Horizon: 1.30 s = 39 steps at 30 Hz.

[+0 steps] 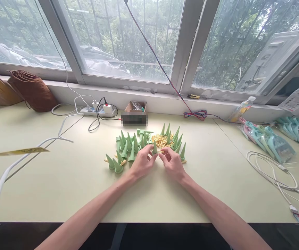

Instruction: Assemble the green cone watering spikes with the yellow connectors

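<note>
Between the thumb and fingers of my left hand (144,160) a green plastic cone (155,147) points upward. My right hand (173,162) pinches a small yellowish peg (162,151) against the cone's side; whether it sits in the cone cannot be made out. Behind my hands lies a pile of such pegs (160,141). Several green cones (132,152) stand crowded left of the pile, and more cones (180,141) line its right side. At the front left, a few cones (118,167) have pegs sticking out near their bases.
A small cardboard box (138,105) is at the back, near a power strip (94,110) with cables. On the right are coiled white cables (271,172), bagged pastel dustpan-like items (269,140) and a plastic bottle (243,108). A brown drawstring bag (33,91) is at far left.
</note>
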Each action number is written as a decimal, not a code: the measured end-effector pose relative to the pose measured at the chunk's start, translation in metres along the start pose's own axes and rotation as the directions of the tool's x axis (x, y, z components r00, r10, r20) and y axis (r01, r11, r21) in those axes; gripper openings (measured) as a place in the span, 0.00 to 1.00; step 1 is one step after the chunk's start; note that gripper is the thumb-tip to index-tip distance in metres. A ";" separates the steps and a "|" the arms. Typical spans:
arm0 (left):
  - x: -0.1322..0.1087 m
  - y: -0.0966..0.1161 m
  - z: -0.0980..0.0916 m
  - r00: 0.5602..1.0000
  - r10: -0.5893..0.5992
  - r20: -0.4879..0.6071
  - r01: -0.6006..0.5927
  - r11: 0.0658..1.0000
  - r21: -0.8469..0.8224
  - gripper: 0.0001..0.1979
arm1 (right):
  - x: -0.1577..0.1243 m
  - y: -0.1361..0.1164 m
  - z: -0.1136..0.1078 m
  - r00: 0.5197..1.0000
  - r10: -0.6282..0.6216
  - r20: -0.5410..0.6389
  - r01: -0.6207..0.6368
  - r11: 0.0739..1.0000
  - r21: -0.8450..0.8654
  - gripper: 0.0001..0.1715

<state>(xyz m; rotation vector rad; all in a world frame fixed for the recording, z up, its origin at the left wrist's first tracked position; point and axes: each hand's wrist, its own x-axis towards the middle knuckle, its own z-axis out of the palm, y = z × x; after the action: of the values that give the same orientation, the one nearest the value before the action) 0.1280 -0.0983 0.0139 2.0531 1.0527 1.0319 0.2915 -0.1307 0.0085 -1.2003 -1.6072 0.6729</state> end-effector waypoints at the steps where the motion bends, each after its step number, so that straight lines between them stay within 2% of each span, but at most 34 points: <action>1: 0.000 0.000 0.000 1.000 0.000 0.000 0.000 1.000 0.000 0.06 | 0.000 0.000 0.000 1.000 -0.001 0.000 0.001 1.000 0.001 0.12; 19: -0.001 -0.002 0.000 1.000 0.025 0.019 -0.025 1.000 0.005 0.06 | 0.000 0.007 0.000 1.000 -0.004 0.024 0.004 1.000 0.009 0.12; 39: -0.002 0.002 0.000 0.998 0.053 0.028 -0.053 0.998 0.026 0.04 | 0.001 0.003 -0.002 1.000 -0.003 0.014 0.003 1.000 -0.003 0.16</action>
<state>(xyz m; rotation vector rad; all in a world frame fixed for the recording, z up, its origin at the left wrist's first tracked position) 0.1279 -0.1008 0.0146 2.1210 1.0078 1.0179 0.2942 -0.1291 0.0069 -1.1976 -1.6220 0.6782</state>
